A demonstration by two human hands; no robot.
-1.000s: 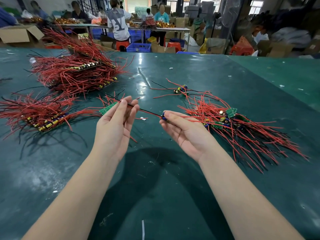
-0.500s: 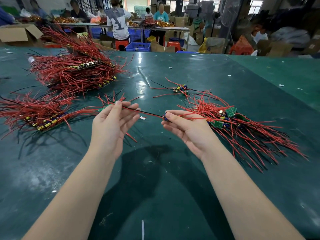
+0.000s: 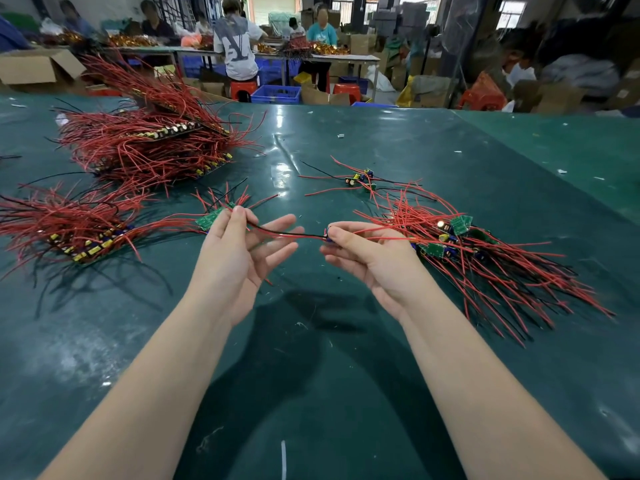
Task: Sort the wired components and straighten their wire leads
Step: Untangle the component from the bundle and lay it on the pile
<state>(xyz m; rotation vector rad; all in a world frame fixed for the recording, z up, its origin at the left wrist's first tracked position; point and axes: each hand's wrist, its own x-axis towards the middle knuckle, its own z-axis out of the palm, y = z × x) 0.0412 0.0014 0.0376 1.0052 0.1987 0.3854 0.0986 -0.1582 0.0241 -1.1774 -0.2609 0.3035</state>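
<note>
My right hand [image 3: 370, 258] pinches a small wired component [image 3: 329, 234] at its blue body, above the green table [image 3: 311, 358]. Its black and red wire leads [image 3: 287, 233] stretch left to my left hand [image 3: 239, 251], whose thumb and forefinger pinch them near their ends while the other fingers spread. A loose heap of unsorted components [image 3: 478, 251] with red and black leads lies right of my right hand. Two tidy stacks lie at the left, a near stack [image 3: 76, 230] and a bigger far stack [image 3: 149, 147].
A few components [image 3: 221, 211] lie just behind my left hand, and a few more [image 3: 360, 180] sit farther back at the centre. Cardboard boxes, blue crates and people at other tables fill the background beyond the table's far edge.
My left hand has slid left and up along the leads, and its lower fingers have spread apart. My right hand holds the component in much the same place.
</note>
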